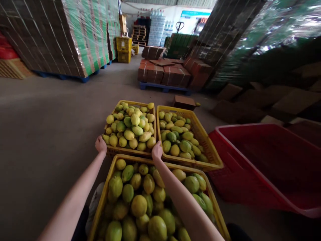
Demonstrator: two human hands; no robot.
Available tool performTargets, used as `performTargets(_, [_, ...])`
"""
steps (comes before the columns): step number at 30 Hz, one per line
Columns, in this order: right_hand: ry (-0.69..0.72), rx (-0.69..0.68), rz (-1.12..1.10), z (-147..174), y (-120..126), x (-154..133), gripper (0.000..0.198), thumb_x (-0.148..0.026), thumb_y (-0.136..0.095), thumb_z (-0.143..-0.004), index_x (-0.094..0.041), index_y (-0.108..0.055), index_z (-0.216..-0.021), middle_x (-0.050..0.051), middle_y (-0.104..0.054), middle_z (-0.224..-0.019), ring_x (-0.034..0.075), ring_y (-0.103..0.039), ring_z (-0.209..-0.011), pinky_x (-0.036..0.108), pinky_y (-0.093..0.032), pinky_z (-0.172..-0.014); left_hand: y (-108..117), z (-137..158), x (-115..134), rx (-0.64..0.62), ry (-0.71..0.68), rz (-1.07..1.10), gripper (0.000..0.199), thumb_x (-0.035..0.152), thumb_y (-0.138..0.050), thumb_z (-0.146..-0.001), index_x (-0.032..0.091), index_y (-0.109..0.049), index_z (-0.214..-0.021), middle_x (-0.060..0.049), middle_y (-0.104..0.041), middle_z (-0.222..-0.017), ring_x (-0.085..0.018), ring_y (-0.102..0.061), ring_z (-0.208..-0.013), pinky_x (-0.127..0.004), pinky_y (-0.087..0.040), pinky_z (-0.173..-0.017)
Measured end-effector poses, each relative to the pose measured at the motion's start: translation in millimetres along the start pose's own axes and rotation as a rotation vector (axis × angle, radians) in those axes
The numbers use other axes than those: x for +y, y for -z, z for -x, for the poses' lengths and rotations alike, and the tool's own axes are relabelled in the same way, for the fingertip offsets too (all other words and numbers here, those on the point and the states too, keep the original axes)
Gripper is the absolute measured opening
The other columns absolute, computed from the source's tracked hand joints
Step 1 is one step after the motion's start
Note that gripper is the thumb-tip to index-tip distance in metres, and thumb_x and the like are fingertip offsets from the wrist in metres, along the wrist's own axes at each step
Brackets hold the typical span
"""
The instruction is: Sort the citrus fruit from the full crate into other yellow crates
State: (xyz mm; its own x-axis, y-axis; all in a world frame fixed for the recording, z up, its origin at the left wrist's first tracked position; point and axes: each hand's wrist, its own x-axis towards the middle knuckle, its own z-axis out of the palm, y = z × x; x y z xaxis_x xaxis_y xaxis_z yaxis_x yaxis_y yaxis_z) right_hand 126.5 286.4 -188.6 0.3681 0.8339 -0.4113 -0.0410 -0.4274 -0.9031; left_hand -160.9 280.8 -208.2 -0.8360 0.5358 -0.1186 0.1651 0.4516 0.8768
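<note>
A yellow plastic crate (130, 151) heaped with yellow and green lemons (129, 135) stands on the floor ahead of me. My left hand (100, 144) is closed on its near left corner. At the near right corner, my right hand (157, 150) is closed on the same crate, in the narrow gap beside a second yellow crate (206, 140). That second one holds lemons at a lower level. Closest to me, under my right forearm, is a third yellow crate (102, 197) with larger-looking green and yellow lemons. My fingertips are partly hidden at both grips.
A red plastic tub (253, 164) sits close on the right. Beyond the crates are a small cardboard box (184, 102) and a blue pallet (164, 87) bearing stacked cartons (175, 75). Wrapped pallet loads (87, 36) rise at left; grey floor (62, 110) lies between.
</note>
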Motion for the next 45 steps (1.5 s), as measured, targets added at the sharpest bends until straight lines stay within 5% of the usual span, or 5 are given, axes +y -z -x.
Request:
performTargets(4, [-0.05, 0.228, 0.201, -6, -4, -5, 0.055, -0.042, -0.028, -0.104, -0.014, -0.075, -0.107, 0.022, -0.078, -0.119, 0.037, -0.066, -0.133, 0.046, -0.049, -0.112, -18, -7, -9, 0.124, 0.026, 0.077, 0.043, 0.02, -0.031, -0.097, 0.017, -0.074, -0.102, -0.021, -0.076, -0.121, -0.034, -0.07, -0.122, -0.047, -0.051, -0.105])
performTargets(11, [-0.077, 0.366, 0.346, -7, -18, -6, 0.06, -0.034, -0.024, -0.107, -0.004, -0.074, -0.121, 0.022, -0.08, -0.112, 0.034, -0.072, -0.123, 0.037, -0.056, -0.103, -28, -22, -22, 0.205, -0.024, 0.166, 0.044, 0.023, -0.031, -0.102, 0.015, -0.075, -0.104, -0.021, -0.077, -0.12, -0.029, -0.071, -0.117, -0.042, -0.051, -0.103])
performTargets(24, [-0.064, 0.342, 0.343, -2, -22, -10, 0.065, -0.039, -0.021, -0.106, -0.006, -0.076, -0.119, 0.024, -0.077, -0.117, 0.035, -0.074, -0.118, 0.043, -0.058, -0.101, -26, -30, -15, 0.255, -0.068, 0.301, 0.043, 0.029, -0.035, -0.107, 0.011, -0.074, -0.101, -0.014, -0.078, -0.105, -0.024, -0.074, -0.106, -0.034, -0.054, -0.096])
performTargets(31, [-0.067, 0.374, 0.222, -11, -29, -11, 0.063, -0.044, -0.027, -0.105, -0.009, -0.078, -0.114, 0.021, -0.078, -0.109, 0.035, -0.074, -0.115, 0.045, -0.058, -0.101, -29, -31, 5, 0.221, 0.011, 0.364, 0.045, 0.025, -0.032, -0.115, 0.0, -0.068, -0.105, -0.012, -0.074, -0.106, -0.01, -0.063, -0.088, -0.024, -0.049, -0.084])
performTargets(45, [0.0, 0.401, 0.247, -116, -73, -58, 0.065, -0.045, -0.024, -0.108, -0.002, -0.073, -0.112, 0.023, -0.076, -0.104, 0.034, -0.074, -0.11, 0.044, -0.058, -0.094, -106, -92, 51, 0.206, -0.005, 0.394, 0.041, 0.025, -0.032, -0.115, 0.003, -0.066, -0.107, -0.015, -0.074, -0.117, -0.01, -0.066, -0.094, -0.022, -0.048, -0.086])
